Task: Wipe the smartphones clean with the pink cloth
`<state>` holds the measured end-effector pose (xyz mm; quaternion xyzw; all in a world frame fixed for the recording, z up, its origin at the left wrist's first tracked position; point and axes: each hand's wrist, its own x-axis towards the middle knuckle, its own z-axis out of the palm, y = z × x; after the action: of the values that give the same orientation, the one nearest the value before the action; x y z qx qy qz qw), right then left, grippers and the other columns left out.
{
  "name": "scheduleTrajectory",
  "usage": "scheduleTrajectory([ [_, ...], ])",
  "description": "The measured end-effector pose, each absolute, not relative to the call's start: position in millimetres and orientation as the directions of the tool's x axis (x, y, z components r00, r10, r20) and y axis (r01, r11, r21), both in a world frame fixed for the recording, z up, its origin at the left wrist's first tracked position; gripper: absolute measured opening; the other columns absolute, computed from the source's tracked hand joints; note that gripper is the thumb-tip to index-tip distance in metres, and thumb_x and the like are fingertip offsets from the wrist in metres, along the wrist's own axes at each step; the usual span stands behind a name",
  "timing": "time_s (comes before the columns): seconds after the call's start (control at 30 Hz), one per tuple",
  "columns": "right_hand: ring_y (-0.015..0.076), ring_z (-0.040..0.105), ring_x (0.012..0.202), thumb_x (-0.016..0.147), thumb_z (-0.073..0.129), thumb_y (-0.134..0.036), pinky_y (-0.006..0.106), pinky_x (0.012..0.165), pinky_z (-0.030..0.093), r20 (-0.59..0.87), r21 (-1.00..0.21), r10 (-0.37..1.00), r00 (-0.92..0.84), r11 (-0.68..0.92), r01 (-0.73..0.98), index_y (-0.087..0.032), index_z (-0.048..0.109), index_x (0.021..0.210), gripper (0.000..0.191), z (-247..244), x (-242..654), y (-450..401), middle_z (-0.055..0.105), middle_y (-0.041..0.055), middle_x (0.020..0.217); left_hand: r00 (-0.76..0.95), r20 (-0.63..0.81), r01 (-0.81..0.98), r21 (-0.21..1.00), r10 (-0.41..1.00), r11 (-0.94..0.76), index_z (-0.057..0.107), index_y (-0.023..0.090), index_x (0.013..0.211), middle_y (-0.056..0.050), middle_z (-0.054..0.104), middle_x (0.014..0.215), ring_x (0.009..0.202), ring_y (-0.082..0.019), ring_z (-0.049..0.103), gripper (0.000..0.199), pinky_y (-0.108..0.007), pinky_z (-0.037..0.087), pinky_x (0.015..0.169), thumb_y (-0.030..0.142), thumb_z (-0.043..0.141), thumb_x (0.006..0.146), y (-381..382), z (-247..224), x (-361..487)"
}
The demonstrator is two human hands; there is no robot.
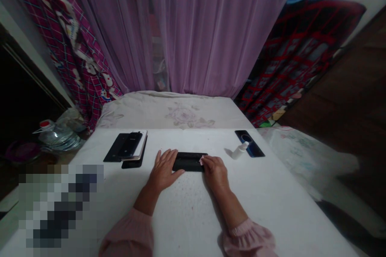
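Note:
A flat black phone-like slab [189, 162] lies lengthwise on the white table in front of me. My left hand [163, 168] rests flat at its left end, fingers stretched out and thumb apart along the lower edge. At the right end, my right hand [215, 172] is closed in a pinch on a small pink piece of cloth [202, 160], which touches the slab's surface. The slab's right end is partly hidden by that hand. To the right stands a small white spray bottle [239, 151], beside a dark phone [252, 146] with a blue ring pattern.
Several phones and dark flat panels [131, 146] are stacked at the left of the white table [187, 217]. A blurred-out patch [60, 204] covers the near left. A large water bottle [57, 134] stands beyond the left edge. Purple curtains [196, 28] hang behind.

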<state>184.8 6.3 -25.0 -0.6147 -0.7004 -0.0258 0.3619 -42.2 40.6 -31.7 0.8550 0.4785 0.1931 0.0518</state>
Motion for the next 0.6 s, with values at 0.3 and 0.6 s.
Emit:
scheduleTrajectory([
  [0.3, 0.0206, 0.060, 0.087, 0.087, 0.052, -0.012, 0.032, 0.078, 0.051, 0.533, -0.443, 0.843, -0.072, 0.350, 0.825, -0.022, 0.075, 0.095, 0.026, -21, 150, -1, 0.073, 0.0061, 0.099, 0.457, 0.273, 0.809, 0.268, 0.846, -0.523, 0.037, 0.019, 0.143, -0.013, 0.051, 0.141, 0.134, -0.030, 0.041, 0.067, -0.055, 0.017, 0.116, 0.056, 0.050, 0.089, 39, -28, -42],
  [0.6, 0.0198, 0.062, 0.087, 0.087, 0.055, -0.016, 0.032, 0.079, 0.051, 0.537, -0.431, 0.843, -0.005, 0.280, 0.858, -0.022, 0.075, 0.094, 0.022, -25, 183, -12, 0.073, 0.0063, 0.098, 0.452, 0.261, 0.808, 0.285, 0.853, -0.516, 0.037, 0.020, 0.143, -0.011, 0.050, 0.142, 0.135, -0.030, 0.040, 0.066, -0.055, 0.017, 0.115, 0.055, 0.051, 0.089, 40, -29, -42],
])
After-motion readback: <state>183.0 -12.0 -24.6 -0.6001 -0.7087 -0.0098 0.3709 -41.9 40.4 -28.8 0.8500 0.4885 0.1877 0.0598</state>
